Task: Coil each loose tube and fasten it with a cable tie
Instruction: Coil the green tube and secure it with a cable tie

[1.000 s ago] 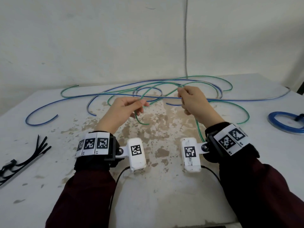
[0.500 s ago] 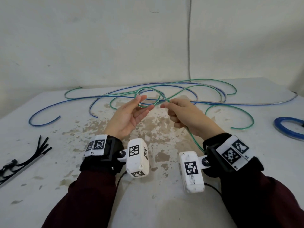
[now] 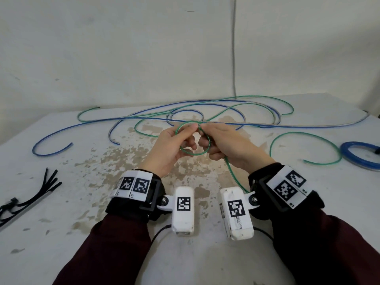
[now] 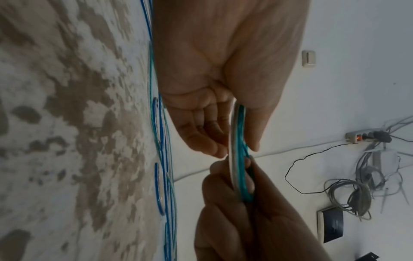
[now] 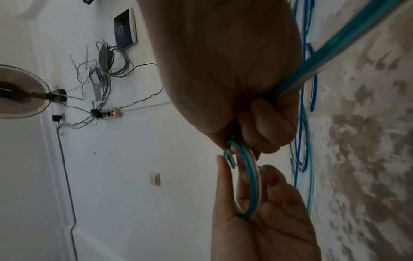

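Note:
A small loop of the green tube (image 3: 208, 148) hangs in the air between my two hands, over the stained middle of the table (image 3: 115, 161). My left hand (image 3: 188, 133) pinches the loop's left side between thumb and fingers. My right hand (image 3: 205, 132) grips the crossing at the top, and the tube's tail (image 3: 232, 171) runs down past my right wrist. In the left wrist view the green loop (image 4: 240, 159) sits between my left hand (image 4: 241, 150) and right-hand fingers (image 4: 223, 190). In the right wrist view the loop (image 5: 252, 185) rests in my left palm (image 5: 268, 229).
The rest of the green tube (image 3: 304, 136) and a long loose blue tube (image 3: 82, 128) sprawl across the far half of the table. Several black cable ties (image 3: 30, 194) lie at the left edge. A coiled blue tube (image 3: 359, 155) lies at the right edge.
My hands have come together and nearer to me. The green tube between them has gone from an open curve to a small closed loop held by both hands.

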A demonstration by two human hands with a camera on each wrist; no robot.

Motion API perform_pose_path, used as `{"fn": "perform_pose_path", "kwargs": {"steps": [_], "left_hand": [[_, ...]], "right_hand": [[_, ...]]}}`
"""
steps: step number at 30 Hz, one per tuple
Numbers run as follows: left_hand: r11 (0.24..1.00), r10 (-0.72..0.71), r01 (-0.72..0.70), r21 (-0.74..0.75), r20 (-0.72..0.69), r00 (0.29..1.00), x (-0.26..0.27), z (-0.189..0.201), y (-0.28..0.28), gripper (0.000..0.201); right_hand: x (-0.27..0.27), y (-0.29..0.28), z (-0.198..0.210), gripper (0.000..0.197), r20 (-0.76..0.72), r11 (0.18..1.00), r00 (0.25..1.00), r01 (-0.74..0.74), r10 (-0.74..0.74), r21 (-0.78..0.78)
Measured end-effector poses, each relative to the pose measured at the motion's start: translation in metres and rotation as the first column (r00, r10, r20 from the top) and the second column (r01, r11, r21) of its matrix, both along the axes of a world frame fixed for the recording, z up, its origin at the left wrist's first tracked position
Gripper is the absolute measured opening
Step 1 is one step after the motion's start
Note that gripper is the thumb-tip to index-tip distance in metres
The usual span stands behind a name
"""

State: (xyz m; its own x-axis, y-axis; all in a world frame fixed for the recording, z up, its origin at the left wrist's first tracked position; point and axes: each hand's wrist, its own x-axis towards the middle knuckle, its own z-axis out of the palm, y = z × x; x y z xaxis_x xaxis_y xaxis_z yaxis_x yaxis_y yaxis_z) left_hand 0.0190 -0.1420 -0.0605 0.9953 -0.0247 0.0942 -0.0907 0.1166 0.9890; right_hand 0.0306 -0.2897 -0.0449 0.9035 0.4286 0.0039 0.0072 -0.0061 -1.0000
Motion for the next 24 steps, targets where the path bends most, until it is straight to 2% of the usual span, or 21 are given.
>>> {"fn": "perform_pose_path", "kwargs": {"steps": [4, 8, 11, 15, 20, 24], "left_hand": [[1.000, 0.016, -0.016, -0.004, 0.031, 0.999, -0.001, 0.001, 0.000, 0.009], [0.994, 0.102, -0.098, -0.045, 0.076, 0.992, 0.001, 0.006, 0.005, 0.014], [0.985, 0.172, -0.168, -0.040, 0.140, 0.975, 0.002, 0.004, 0.007, 0.017], [0.982, 0.179, -0.189, 0.028, 0.205, 0.962, 0.000, 0.004, 0.005, 0.020], [0.958, 0.224, -0.263, 0.115, 0.275, 0.935, 0.000, 0.006, 0.006, 0.021], [0.946, 0.241, -0.295, 0.132, 0.318, 0.917, 0.001, 0.008, 0.015, 0.024]], "right_hand": [[0.001, 0.000, 0.000, 0.034, 0.065, 0.997, 0.998, 0.005, 0.000, -0.076], [0.002, 0.000, 0.001, 0.035, 0.168, 0.993, 0.983, 0.087, -0.073, -0.078], [0.000, 0.003, 0.002, 0.034, 0.082, 1.000, 0.996, 0.028, -0.027, -0.011], [0.000, 0.003, 0.005, 0.035, -0.030, 0.995, 0.999, 0.039, -0.036, 0.087], [-0.002, 0.003, 0.008, 0.033, -0.218, 0.939, 0.972, -0.012, 0.093, 0.344], [-0.003, 0.005, 0.007, 0.035, -0.246, 0.927, 0.950, -0.092, 0.190, 0.362]]}}
